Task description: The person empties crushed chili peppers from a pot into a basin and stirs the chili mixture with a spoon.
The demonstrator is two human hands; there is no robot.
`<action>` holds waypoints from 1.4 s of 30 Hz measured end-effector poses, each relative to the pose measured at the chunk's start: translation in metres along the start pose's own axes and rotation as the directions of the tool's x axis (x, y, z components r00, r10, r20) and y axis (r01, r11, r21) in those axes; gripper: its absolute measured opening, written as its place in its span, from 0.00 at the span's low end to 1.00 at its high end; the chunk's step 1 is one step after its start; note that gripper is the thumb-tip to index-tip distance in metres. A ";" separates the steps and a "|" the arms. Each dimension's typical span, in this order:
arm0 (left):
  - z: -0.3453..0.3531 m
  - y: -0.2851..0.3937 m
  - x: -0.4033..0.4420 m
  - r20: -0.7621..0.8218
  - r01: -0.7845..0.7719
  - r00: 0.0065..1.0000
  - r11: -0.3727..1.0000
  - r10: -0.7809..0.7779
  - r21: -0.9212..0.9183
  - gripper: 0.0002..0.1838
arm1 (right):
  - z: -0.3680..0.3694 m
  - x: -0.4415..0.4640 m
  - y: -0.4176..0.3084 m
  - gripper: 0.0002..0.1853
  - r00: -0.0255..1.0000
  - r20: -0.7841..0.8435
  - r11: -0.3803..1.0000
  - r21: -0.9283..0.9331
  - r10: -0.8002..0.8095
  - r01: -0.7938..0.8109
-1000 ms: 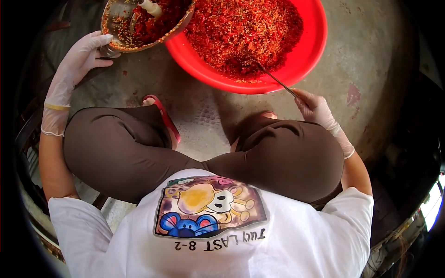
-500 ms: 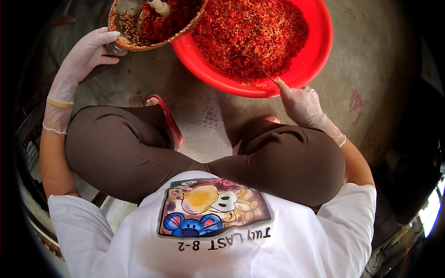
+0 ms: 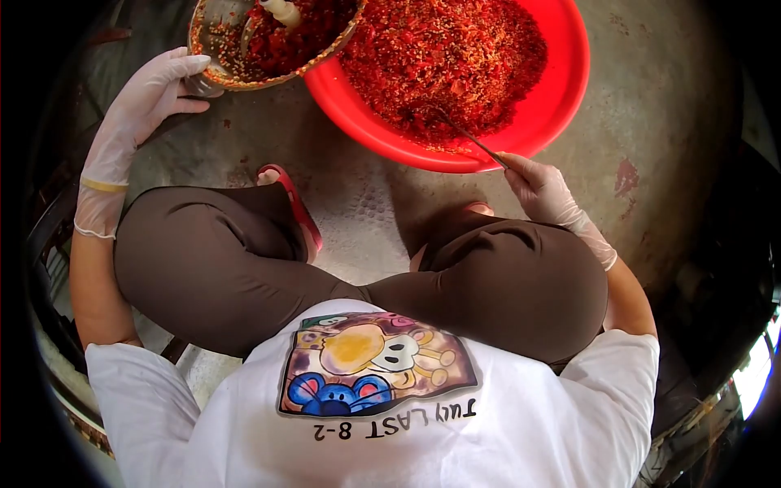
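My left hand (image 3: 154, 93), in a clear glove, grips the side of a food processor bowl (image 3: 232, 80) at the upper left. Seeds and red paste coat the bowl's inside, around a white blade shaft (image 3: 282, 11). To its right stands a red basin (image 3: 565, 102) heaped with chopped red chili and pale seeds (image 3: 455, 61). Gloved too, my right hand (image 3: 538, 187) is closed around the thin metal handle of a spoon (image 3: 476, 141) just beyond the basin's near rim. The spoon's head is sunk in the chili and hidden.
Both knees (image 3: 521, 285) in brown trousers are spread below the basin. A foot in a red sandal (image 3: 299, 207) rests on the stained concrete floor (image 3: 643, 106). Dark objects, hard to make out, line the left and right edges.
My right hand has drawn back toward me and slightly right, and more of the spoon's handle shows. The basin has shifted a little to the right. My left hand stays in place.
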State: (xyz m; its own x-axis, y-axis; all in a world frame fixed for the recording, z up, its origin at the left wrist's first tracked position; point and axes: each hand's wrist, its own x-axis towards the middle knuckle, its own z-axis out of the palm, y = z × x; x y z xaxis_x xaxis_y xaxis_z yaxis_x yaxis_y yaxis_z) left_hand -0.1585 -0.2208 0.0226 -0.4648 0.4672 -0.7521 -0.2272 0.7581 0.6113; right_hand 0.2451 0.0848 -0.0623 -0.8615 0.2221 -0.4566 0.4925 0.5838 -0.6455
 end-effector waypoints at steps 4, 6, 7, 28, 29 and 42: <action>-0.001 -0.002 0.002 0.000 -0.002 1.000 1.000 0.002 -0.011 0.22 | 0.006 0.001 0.008 0.15 0.999 0.014 0.994 0.103 0.041 -0.042; -0.003 -0.003 0.003 0.007 0.003 1.000 1.000 -0.003 -0.012 0.21 | 0.007 0.002 0.011 0.16 0.998 0.026 0.975 0.212 0.059 -0.063; -0.004 -0.003 0.003 0.014 0.012 1.000 1.000 -0.012 -0.010 0.21 | 0.007 0.003 0.013 0.16 0.997 0.036 0.955 0.286 0.072 -0.079; -0.003 0.004 0.000 0.025 0.040 0.999 0.998 -0.038 -0.056 0.22 | -0.074 0.010 -0.021 0.19 0.865 0.420 0.415 0.760 0.273 -0.500; -0.005 0.001 0.001 0.022 0.038 0.999 0.997 -0.036 -0.060 0.22 | -0.081 0.010 -0.029 0.19 0.890 0.361 0.445 0.773 0.279 -0.453; 0.009 0.016 -0.014 0.000 -0.008 1.000 0.997 0.008 -0.075 0.19 | -0.112 0.068 -0.176 0.15 0.945 -0.322 0.692 0.670 -0.056 0.269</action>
State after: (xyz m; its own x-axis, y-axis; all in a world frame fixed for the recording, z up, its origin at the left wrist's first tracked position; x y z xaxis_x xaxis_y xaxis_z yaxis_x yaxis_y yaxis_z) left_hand -0.1483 -0.2110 0.0411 -0.4668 0.4736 -0.7469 -0.2866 0.7180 0.6344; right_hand 0.0864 0.0845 0.0884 -0.8813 0.4291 -0.1981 0.1911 -0.0597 -0.9797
